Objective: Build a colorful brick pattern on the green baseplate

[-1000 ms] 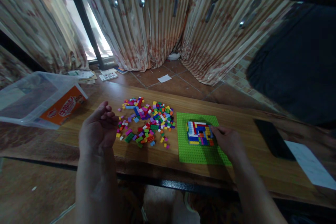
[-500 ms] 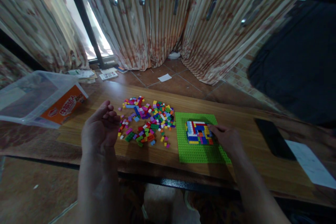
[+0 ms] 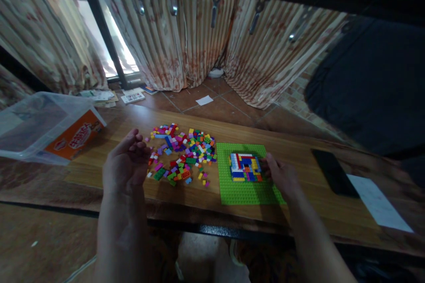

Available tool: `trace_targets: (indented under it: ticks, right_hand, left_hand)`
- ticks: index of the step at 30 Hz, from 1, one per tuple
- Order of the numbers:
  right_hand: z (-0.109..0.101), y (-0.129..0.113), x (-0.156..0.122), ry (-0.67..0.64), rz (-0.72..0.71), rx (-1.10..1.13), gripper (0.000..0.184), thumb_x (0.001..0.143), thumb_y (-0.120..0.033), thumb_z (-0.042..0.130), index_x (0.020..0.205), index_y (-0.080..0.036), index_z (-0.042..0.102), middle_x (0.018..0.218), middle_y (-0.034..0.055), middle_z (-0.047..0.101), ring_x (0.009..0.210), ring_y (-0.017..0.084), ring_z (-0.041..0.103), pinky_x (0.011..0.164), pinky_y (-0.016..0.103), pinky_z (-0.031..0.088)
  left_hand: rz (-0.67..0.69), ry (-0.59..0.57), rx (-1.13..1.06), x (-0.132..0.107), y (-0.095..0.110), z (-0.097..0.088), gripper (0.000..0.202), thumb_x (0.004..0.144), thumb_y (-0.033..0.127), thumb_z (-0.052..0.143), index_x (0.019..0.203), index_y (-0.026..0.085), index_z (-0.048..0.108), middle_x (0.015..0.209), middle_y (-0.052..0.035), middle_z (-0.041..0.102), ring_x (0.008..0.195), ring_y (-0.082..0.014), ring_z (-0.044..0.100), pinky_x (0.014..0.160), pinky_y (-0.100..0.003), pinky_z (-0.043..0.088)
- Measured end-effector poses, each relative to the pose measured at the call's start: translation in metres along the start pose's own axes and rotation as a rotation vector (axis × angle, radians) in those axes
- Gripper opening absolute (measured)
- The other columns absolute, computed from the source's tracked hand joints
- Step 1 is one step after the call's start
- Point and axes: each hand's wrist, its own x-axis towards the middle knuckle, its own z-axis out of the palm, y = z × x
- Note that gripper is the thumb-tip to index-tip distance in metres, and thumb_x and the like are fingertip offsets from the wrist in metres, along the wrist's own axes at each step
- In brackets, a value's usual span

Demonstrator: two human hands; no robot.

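Observation:
My right hand (image 3: 280,176) is just off the right side of a low square build of coloured bricks (image 3: 245,168), its thumb raised and apart from the fingers. I see nothing held in it. The build has an open gap in its middle and stands on a green baseplate (image 3: 229,194). To the left, my left hand (image 3: 128,161) hovers palm up over the table, fingers loosely curled and no brick visible in it. It is nearest to the spread of loose bricks (image 3: 181,148), which lies between it and the baseplate.
A clear plastic box (image 3: 40,128) with an orange label stands at the far left of the wooden table (image 3: 195,199). On the right lie a black phone (image 3: 334,172) and a white sheet of paper (image 3: 378,201). Striped curtains (image 3: 186,44) hang behind.
My right hand has come away from the build's upper right corner, its thumb lifting from the fingers. The left hand has stayed nearly still. The whole view has shifted slightly.

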Motion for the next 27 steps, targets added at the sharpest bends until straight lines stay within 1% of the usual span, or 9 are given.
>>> trace_targets:
  ticks: [3, 6, 8, 10, 13, 17, 19, 21, 27]
  right_hand:
    - [-0.002, -0.005, -0.002, 0.088, -0.013, -0.001, 0.060, 0.086, -0.063, 0.041, 0.087, -0.013, 0.074, 0.071, 0.0103, 0.071, 0.056, 0.019, 0.060, 0.055, 0.030, 0.045]
    - [-0.001, -0.018, -0.010, 0.241, -0.101, -0.016, 0.054, 0.088, -0.059, 0.043, 0.083, -0.014, 0.073, 0.072, 0.0100, 0.071, 0.060, 0.020, 0.061, 0.059, 0.030, 0.044]
    - [0.006, -0.029, -0.019, 0.316, -0.172, 0.005, 0.050, 0.089, -0.057, 0.045, 0.083, -0.015, 0.073, 0.074, 0.0094, 0.072, 0.065, 0.021, 0.063, 0.062, 0.030, 0.046]
    - [0.017, -0.043, -0.030, 0.328, -0.275, 0.048, 0.045, 0.090, -0.053, 0.046, 0.088, -0.017, 0.072, 0.081, 0.0086, 0.073, 0.073, 0.022, 0.065, 0.068, 0.031, 0.048]
    - [0.041, -0.062, -0.050, 0.190, -0.504, 0.107, 0.031, 0.092, -0.044, 0.050, 0.093, -0.022, 0.072, 0.094, 0.0065, 0.074, 0.086, 0.021, 0.067, 0.079, 0.032, 0.050]
    - [0.069, -0.077, -0.072, -0.089, -0.742, 0.104, 0.018, 0.093, -0.031, 0.053, 0.094, -0.025, 0.070, 0.089, 0.0024, 0.072, 0.084, 0.017, 0.066, 0.078, 0.029, 0.050]
    - [0.078, -0.078, -0.078, -0.199, -0.778, 0.057, 0.017, 0.093, -0.028, 0.053, 0.096, -0.024, 0.069, 0.091, 0.0026, 0.070, 0.085, 0.017, 0.065, 0.077, 0.029, 0.050]
    - [0.084, -0.077, -0.080, -0.252, -0.774, -0.011, 0.016, 0.093, -0.027, 0.054, 0.098, -0.023, 0.068, 0.095, 0.0035, 0.069, 0.090, 0.018, 0.064, 0.080, 0.030, 0.050]
    - [0.098, -0.076, -0.079, -0.204, -0.748, -0.200, 0.019, 0.089, -0.032, 0.060, 0.102, -0.021, 0.067, 0.101, 0.0069, 0.066, 0.094, 0.023, 0.062, 0.082, 0.035, 0.050]
  left_hand:
    - [-0.011, 0.000, -0.002, 0.000, 0.001, -0.001, 0.013, 0.083, 0.004, 0.056, 0.078, 0.014, 0.062, 0.060, 0.0041, 0.056, 0.042, -0.0015, 0.050, 0.045, -0.010, 0.044]
    - [-0.014, 0.003, -0.027, -0.001, 0.002, -0.001, 0.015, 0.085, 0.004, 0.051, 0.080, 0.014, 0.062, 0.059, 0.0041, 0.057, 0.042, -0.0015, 0.049, 0.045, -0.010, 0.044]
    - [-0.010, -0.004, -0.046, -0.001, 0.002, -0.002, 0.016, 0.086, 0.004, 0.049, 0.082, 0.013, 0.061, 0.059, 0.0040, 0.057, 0.042, -0.0013, 0.048, 0.044, -0.010, 0.044]
    - [-0.013, -0.017, -0.058, -0.002, 0.003, -0.003, 0.015, 0.086, 0.004, 0.050, 0.083, 0.013, 0.061, 0.059, 0.0039, 0.057, 0.042, -0.0012, 0.048, 0.044, -0.009, 0.043]
    - [-0.013, -0.013, -0.059, -0.001, 0.003, -0.005, 0.011, 0.084, 0.005, 0.053, 0.083, 0.013, 0.061, 0.060, 0.0042, 0.057, 0.042, -0.0011, 0.049, 0.045, -0.010, 0.043]
    - [0.000, -0.003, -0.051, 0.000, 0.003, -0.008, 0.009, 0.083, 0.006, 0.056, 0.084, 0.013, 0.061, 0.061, 0.0042, 0.058, 0.043, -0.0017, 0.050, 0.046, -0.011, 0.044]
    - [0.004, -0.002, -0.054, 0.000, 0.003, -0.009, 0.009, 0.083, 0.006, 0.056, 0.085, 0.013, 0.061, 0.061, 0.0045, 0.058, 0.043, -0.0017, 0.050, 0.047, -0.012, 0.044]
    - [0.004, 0.000, -0.056, 0.000, 0.004, -0.009, 0.009, 0.083, 0.006, 0.055, 0.085, 0.013, 0.061, 0.061, 0.0049, 0.058, 0.043, -0.0015, 0.049, 0.047, -0.012, 0.044]
    - [-0.009, -0.002, -0.064, -0.002, 0.002, -0.006, 0.011, 0.084, 0.005, 0.053, 0.085, 0.013, 0.061, 0.061, 0.0040, 0.058, 0.043, -0.0018, 0.049, 0.045, -0.011, 0.043]
